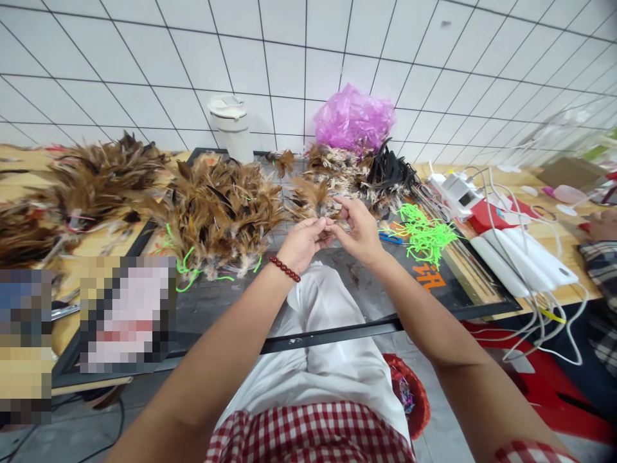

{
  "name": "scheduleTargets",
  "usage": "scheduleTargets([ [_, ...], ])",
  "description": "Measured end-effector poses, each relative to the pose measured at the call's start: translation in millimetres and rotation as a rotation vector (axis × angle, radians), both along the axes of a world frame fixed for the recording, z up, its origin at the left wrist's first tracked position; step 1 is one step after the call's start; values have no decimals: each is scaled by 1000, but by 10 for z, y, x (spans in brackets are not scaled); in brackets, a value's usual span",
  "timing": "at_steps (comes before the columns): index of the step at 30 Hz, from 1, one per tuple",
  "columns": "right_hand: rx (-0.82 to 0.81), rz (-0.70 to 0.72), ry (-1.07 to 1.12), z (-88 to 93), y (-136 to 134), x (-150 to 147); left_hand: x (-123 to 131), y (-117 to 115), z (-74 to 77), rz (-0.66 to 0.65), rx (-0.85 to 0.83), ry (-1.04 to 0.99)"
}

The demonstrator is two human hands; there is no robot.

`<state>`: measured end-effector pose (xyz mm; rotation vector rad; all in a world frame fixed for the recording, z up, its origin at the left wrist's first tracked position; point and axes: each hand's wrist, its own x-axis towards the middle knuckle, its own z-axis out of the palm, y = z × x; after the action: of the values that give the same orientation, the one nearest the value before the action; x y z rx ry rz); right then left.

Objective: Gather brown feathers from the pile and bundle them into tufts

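Note:
My left hand, with a dark red bead bracelet at its wrist, is closed in a pinch. Just above its fingertips rises a small bunch of brown feathers with grey fluff at the base. My right hand meets it, thumb and fingers pinching at the lower end of the bunch; the exact grip is hidden. To the left lies a big heap of brown feathers, some tied with bright green string. A pile of loose green strings lies right of my right hand, beside a blue tool.
Behind my hands are a pink plastic bag, black feathers and a white tumbler. More brown feathers lie far left. White cables and a power strip are right. Another person's sleeve shows at the right edge.

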<state>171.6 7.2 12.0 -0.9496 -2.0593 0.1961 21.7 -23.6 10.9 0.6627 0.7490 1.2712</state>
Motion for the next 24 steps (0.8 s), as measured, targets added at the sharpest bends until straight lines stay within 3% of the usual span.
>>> scheduleTargets([
  [5,-114,-62,-48,8,53,43,-61,57,64,350,80,51],
  [8,-222,-4,-184,0,58,52,-87,95,68,463,65,44],
  [12,-291,75,-330,-11,10,8,-75,112,36,479,58,39],
  [20,-61,-105,-505,-43,-14,-46,35,74,-39,431,41,96],
  [24,-69,-160,-307,-51,44,0,85,53,-74,389,65,158],
])
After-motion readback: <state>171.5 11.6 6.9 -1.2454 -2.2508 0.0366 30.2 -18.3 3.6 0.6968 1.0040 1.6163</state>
